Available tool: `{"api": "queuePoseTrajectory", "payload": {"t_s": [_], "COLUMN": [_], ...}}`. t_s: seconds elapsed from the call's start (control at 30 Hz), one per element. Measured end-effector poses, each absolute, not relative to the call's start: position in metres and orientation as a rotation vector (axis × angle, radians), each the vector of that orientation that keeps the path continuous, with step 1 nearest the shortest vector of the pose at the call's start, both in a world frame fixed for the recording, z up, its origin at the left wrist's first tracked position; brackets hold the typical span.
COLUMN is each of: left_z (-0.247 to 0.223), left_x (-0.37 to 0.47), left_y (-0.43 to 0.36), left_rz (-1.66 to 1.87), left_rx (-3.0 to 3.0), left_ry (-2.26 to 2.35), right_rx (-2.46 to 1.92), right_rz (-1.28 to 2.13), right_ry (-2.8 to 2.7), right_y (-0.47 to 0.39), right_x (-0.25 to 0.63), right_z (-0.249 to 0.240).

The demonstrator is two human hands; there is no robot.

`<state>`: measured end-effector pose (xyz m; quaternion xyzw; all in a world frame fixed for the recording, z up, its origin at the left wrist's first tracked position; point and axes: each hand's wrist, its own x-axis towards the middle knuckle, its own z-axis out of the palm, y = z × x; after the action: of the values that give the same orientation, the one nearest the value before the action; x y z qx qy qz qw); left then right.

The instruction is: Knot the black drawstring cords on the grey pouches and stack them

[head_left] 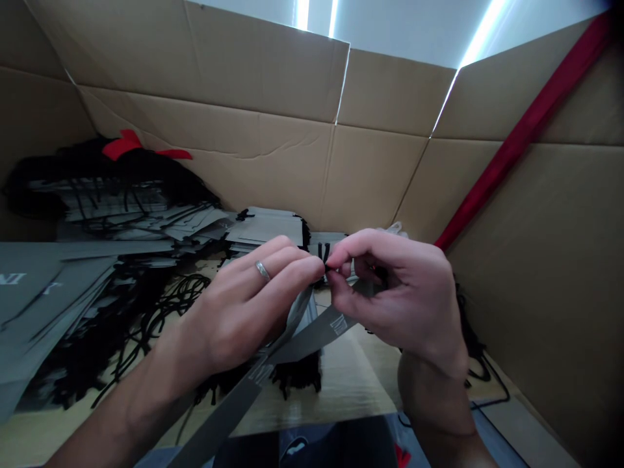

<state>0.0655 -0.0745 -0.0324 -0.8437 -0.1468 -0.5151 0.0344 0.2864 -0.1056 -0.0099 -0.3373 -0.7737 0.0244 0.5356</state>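
Cardboard closes off the far side & R of the frame, bright gaps up top. Hard to see: R hand's lower fingers, curled in shadow; L hand hides part of the grey strip, which runs off the bottom edge. Both forearms cut off too. Knot or fold in the black cord? Too small, can't tell.

Cord's nr frame ctr, pinched btwn R thumb & index, two short ends sticking up just beside the tips. L grip: digits pressed together right by R's, pinching the strip's upper part; exact contact hidden. Strip, lettered, bends below the hands, one part twd R hand.

Surface: pale, wood-look. Far L: grey sheets, cut off by the edge; upper L, a pile w/ red scraps on top. Stack just beyond L hand. Red band slants down, upper R.
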Motion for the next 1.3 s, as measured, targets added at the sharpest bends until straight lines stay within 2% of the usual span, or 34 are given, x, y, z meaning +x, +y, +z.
{"api": "queuePoseTrajectory", "payload": {"t_s": [0.17,0.37,0.57,0.9,1.13,1.3], "left_z": [-0.026,-0.019,-0.019,-0.021,-0.017,-0.014], "left_x": [0.063,0.067,0.074,0.067,0.065,0.066], "left_y": [-0.073,-0.055,-0.050,-0.043,-0.057,-0.057], "left_rz": [-1.802,-2.242,-2.360,-1.796,-1.775,-1.504], "left_rx": [-2.785,-3.146,-3.425,-4.035,-3.944,-4.064], "left_ry": [-0.573,-0.319,-0.273,-0.472,-0.753,-0.750], "right_rx": [-0.765,-0.683,-0.632,-0.530,-0.476,-0.384], "right_rz": [0.107,0.158,0.158,0.023,0.428,0.434], "right_ry": [-1.838,-1.751,-1.705,-1.807,-1.998,-2.063], "right_y": [-0.107,-0.108,-0.104,-0.101,-0.097,-0.089], "right_x": [0.286,0.281,0.281,0.288,0.300,0.300], "right_z": [-0.010,-0.010,-0.013,-0.005,-0.001,-0.005]}}
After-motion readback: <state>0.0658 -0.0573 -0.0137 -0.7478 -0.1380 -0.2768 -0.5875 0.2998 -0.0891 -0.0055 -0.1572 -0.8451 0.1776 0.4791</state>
